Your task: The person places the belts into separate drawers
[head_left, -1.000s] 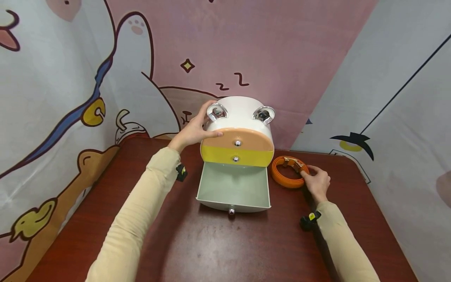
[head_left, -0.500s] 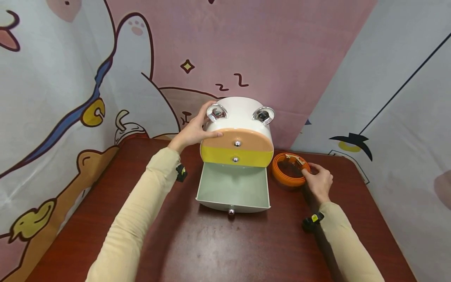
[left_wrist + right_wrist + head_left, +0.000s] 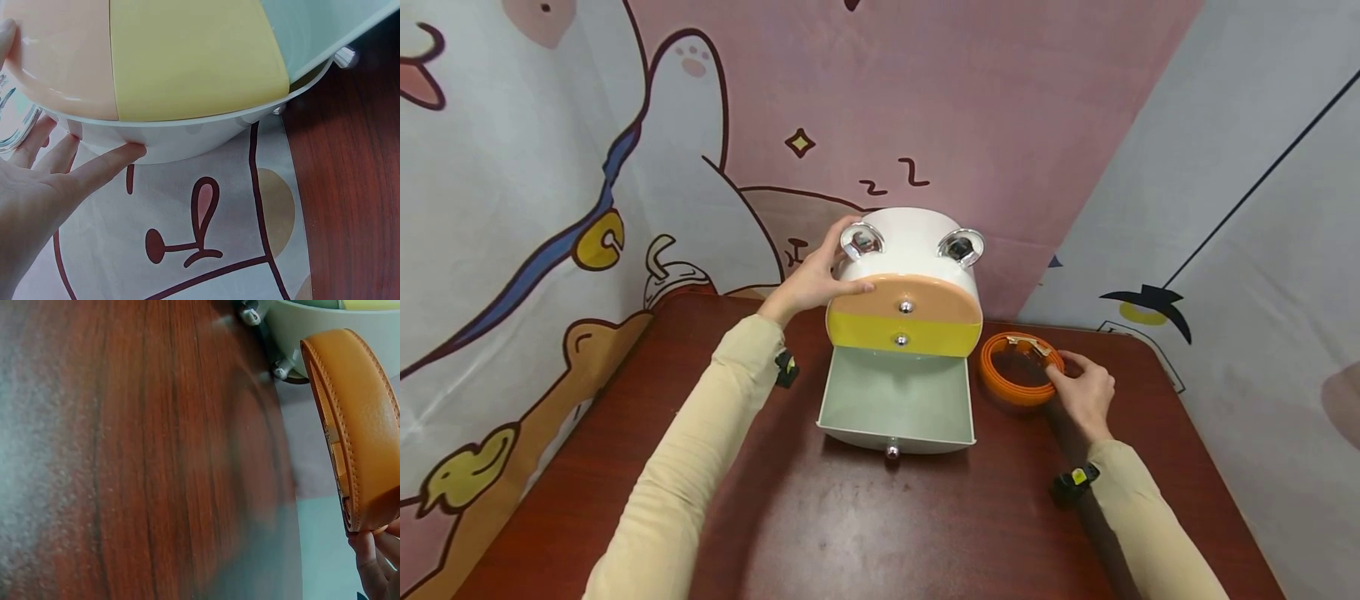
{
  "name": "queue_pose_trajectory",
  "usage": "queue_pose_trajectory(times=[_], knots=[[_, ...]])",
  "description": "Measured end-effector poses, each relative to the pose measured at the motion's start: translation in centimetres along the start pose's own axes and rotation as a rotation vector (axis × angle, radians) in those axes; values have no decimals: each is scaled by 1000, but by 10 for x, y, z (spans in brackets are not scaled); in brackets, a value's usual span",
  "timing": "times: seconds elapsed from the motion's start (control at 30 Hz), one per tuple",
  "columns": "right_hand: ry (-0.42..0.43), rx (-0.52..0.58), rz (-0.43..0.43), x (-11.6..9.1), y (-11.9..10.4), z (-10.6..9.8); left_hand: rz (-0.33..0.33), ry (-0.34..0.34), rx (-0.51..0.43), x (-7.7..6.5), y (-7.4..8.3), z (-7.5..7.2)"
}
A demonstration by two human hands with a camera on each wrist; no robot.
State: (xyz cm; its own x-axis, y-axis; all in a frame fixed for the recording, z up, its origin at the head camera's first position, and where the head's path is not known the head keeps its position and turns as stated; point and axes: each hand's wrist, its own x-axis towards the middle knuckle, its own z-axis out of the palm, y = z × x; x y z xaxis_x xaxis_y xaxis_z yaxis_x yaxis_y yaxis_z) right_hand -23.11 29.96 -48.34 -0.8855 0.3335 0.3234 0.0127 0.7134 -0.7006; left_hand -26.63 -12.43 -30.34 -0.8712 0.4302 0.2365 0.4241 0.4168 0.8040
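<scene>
A small drawer box (image 3: 917, 237) with a white shell and two silver eye-like knobs stands at the back of the table. Its orange top drawer (image 3: 940, 296) and yellow middle drawer (image 3: 865, 329) are closed, while the pale green bottom drawer (image 3: 895, 396) is pulled out, with nothing visible inside. My left hand (image 3: 808, 279) holds the box's upper left corner, thumb on the orange front and fingers along the shell (image 3: 100, 134). On the right, my right hand (image 3: 1084, 392) pinches a coiled orange belt (image 3: 1018, 392) by its edge; the belt (image 3: 356, 419) appears raised off the table.
The dark red-brown wooden table (image 3: 880, 525) spreads in front of the box. Behind and at both sides hangs a printed cloth (image 3: 1000, 108) with cartoon animals, close to the box's back.
The coiled belt and my right hand have shifted slightly right, the belt tilting a little on the way. My left hand and the drawer box have stayed in place.
</scene>
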Motion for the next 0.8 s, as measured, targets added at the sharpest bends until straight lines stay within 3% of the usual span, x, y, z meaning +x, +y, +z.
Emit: queue_pose_trajectory(times=[0.3,0.53,0.8], knots=[[23,5,-30,-8,-8,-8,-9,0,-16,2,-6,1],[24,9,-31,-12,-15,-15,1,26,7,14,-33,5],[31,18,-55,-16,-24,-20,9,40,9,15,-35,5]])
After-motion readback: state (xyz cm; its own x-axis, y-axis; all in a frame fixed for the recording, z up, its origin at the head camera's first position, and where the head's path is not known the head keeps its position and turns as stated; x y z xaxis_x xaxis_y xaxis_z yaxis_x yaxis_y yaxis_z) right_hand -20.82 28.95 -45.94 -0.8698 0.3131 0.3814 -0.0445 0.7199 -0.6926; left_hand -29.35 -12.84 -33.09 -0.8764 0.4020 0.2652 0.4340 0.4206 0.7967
